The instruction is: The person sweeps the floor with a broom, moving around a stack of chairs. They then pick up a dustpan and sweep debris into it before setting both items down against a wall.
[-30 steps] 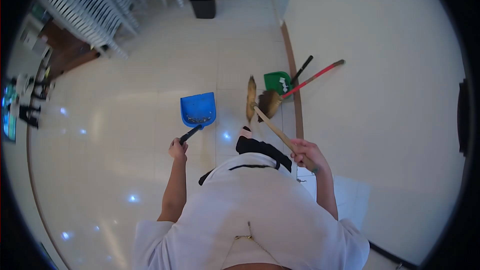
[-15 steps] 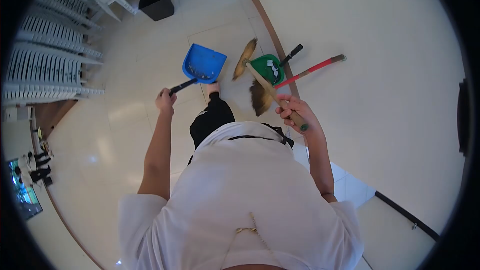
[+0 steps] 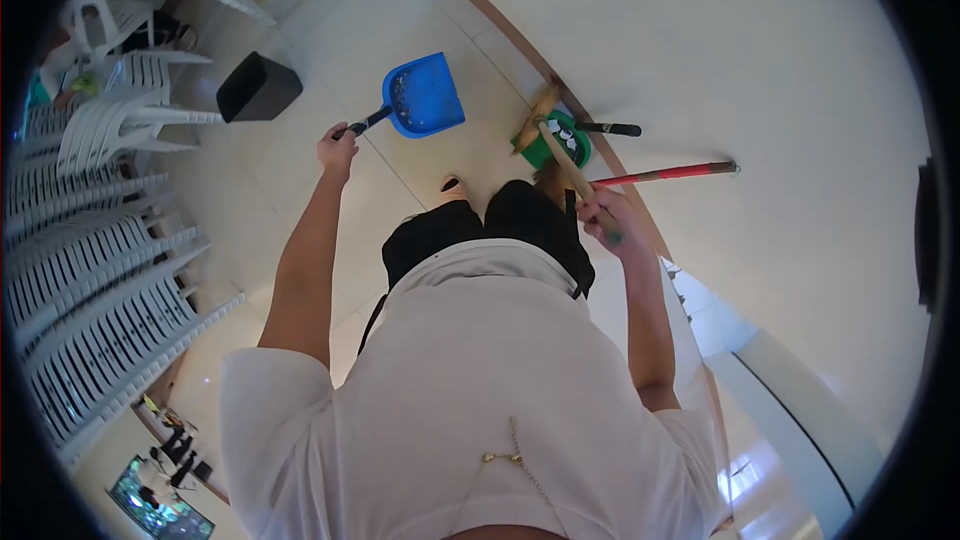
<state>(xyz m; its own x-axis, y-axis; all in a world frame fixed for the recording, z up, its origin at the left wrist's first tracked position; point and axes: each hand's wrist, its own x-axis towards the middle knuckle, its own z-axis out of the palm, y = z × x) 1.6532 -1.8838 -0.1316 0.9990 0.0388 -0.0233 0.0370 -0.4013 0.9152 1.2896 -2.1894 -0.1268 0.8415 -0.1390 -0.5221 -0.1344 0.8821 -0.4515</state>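
Note:
My left hand (image 3: 337, 148) is closed around the black handle of a blue dustpan (image 3: 430, 100), which holds scattered grey debris toward its back. In my right hand (image 3: 608, 218) is the wooden handle of a broom (image 3: 562, 162); its tan bristles show near the wall. The broom handle crosses over a green dustpan (image 3: 578, 152) that has white scraps and dark bits in it and a black handle pointing right. A second broom with a red handle (image 3: 670, 174) leans by the wall, its bristles partly hidden behind my right leg and the first broom's handle.
A black waste bin (image 3: 258, 88) stands on the tiled floor ahead to the left. Stacks of white plastic chairs (image 3: 95, 270) line the left side, with a person partly visible beyond them. A pale wall (image 3: 720, 60) with a brown baseboard runs along the right.
My view has turned, bringing the bin closer. The blue dustpan has swung round so its open edge points right, away from the bin. Both hands keep their holds.

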